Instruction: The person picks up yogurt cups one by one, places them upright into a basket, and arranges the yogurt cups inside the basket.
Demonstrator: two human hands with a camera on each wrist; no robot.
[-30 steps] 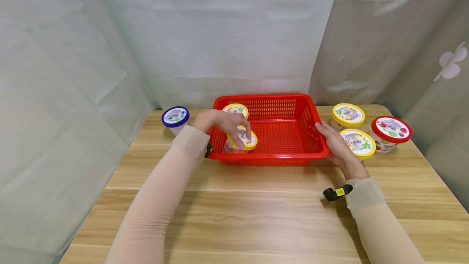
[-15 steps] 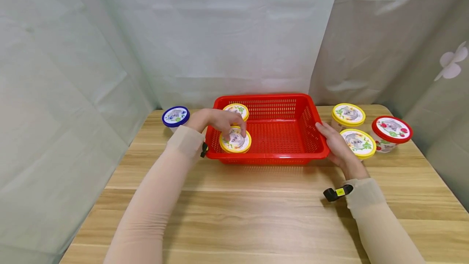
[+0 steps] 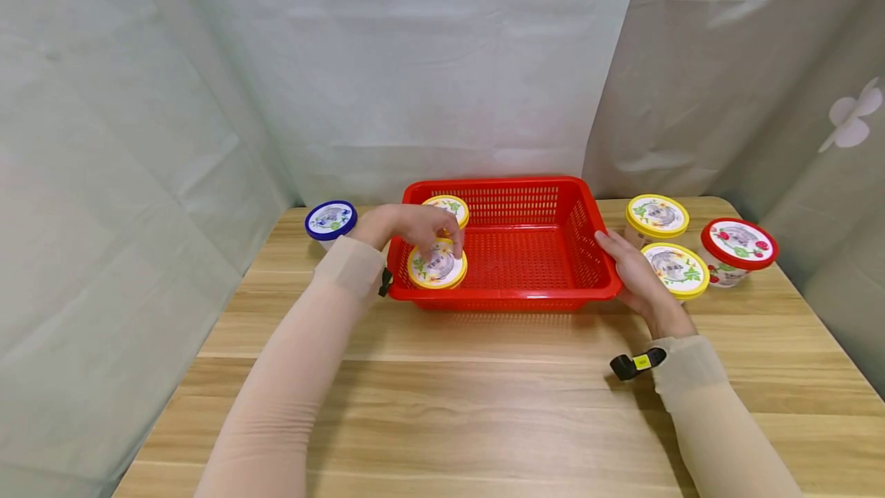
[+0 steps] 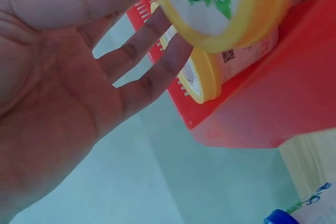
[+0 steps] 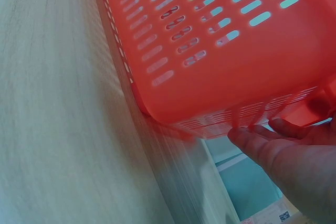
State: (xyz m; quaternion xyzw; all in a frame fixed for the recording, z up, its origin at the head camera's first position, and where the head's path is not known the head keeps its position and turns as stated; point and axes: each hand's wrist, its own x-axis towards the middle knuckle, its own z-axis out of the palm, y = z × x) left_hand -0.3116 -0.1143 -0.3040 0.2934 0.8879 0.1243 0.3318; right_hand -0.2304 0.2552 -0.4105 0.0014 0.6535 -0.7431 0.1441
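Inside the red plastic basket (image 3: 512, 295) stand two yellow-lidded tubs at its left end. My left hand (image 3: 420, 225) reaches over the left rim, its fingers spread over the lid of the front tub (image 3: 437, 275). In the left wrist view the thumb and fingers are extended around the lid's edge, with the palm (image 4: 58, 87) away from it. The back tub (image 3: 452, 206) is partly hidden by that hand. At the basket's right end my right hand (image 3: 638, 275) holds the rim. Its fingers (image 5: 278, 150) lie against the basket's side in the right wrist view.
On the wooden table (image 3: 470, 406), a blue-lidded tub (image 3: 330, 220) stands left of the basket. To the right are two yellow-lidded tubs, one behind (image 3: 657, 215) and one nearer (image 3: 675, 271), beside a red-lidded tub (image 3: 740, 244). Pale curtains (image 3: 442, 60) enclose the table.
The front tub has moved left inside the basket, toward the left wall. My left hand shifted slightly left and its fingers no longer wrap the lid. The right hand stays at the rim.
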